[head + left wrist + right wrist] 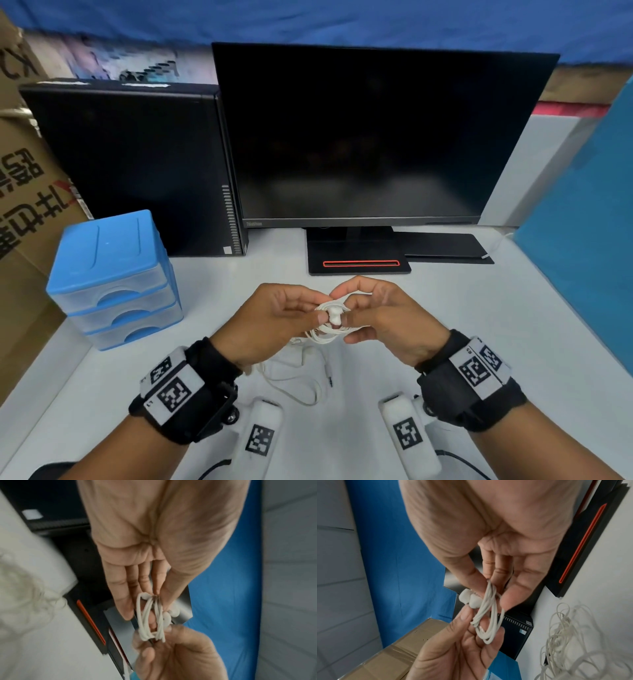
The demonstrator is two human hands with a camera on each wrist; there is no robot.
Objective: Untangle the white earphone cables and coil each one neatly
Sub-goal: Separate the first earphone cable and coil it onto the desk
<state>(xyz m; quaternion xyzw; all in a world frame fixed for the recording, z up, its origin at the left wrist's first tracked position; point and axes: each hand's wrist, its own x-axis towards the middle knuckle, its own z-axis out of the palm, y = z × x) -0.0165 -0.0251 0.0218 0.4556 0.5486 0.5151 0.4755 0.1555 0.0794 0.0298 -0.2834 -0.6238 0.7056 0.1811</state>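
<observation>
Both hands, left (274, 318) and right (383, 318), pinch a small coil (330, 320) above the worktop (513, 342); a loose cable (294, 380) lies below. Keeping both grips tight should hold the loops together.

Light was even and soft, with only faint shadows on the white table (479, 342). The head view bent straight lines at its edges, and its upper left corner was smeared. Both wrist views were softly blurred, most of all near their borders.
</observation>
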